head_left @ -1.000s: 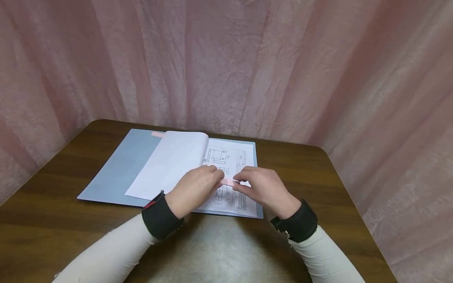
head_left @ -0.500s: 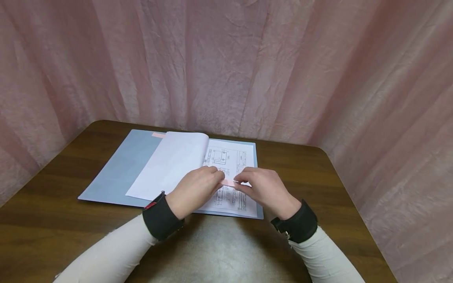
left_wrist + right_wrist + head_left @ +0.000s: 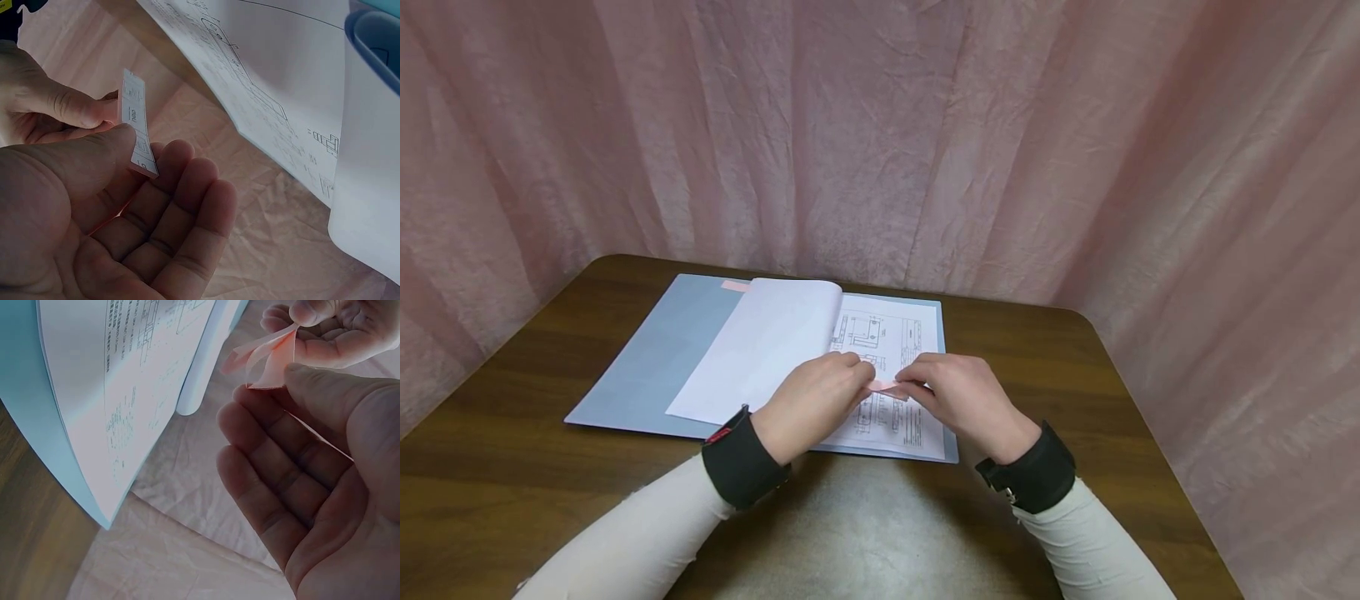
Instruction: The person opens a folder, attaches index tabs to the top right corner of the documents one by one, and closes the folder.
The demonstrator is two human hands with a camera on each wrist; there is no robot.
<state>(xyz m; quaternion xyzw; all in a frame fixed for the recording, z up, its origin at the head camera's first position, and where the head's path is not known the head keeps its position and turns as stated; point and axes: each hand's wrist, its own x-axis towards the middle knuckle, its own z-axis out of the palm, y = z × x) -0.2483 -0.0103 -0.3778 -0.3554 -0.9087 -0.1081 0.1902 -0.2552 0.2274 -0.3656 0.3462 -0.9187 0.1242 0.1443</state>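
Observation:
A small pad of pink sticky notes (image 3: 886, 388) is held just over the printed drawing page (image 3: 891, 325). My left hand (image 3: 816, 400) pinches one end of the pad between thumb and forefinger; its white printed back shows in the left wrist view. With thumb and fingertips, my right hand (image 3: 966, 404) pinches a pink leaf (image 3: 281, 362) at the other end. In the right wrist view the leaves spread apart and curve between the two hands.
A light blue folder (image 3: 640, 358) lies open on the wooden table (image 3: 1037, 367). A white sheet (image 3: 767, 342) is folded over to its left side, beside a pink strip (image 3: 735, 286) at the folder's top. Pink curtains (image 3: 880, 142) hang behind the table.
The right fingers have lifted and bent the pad's right end, so the leaves part there. Left hand, folder and pages have stayed in place.

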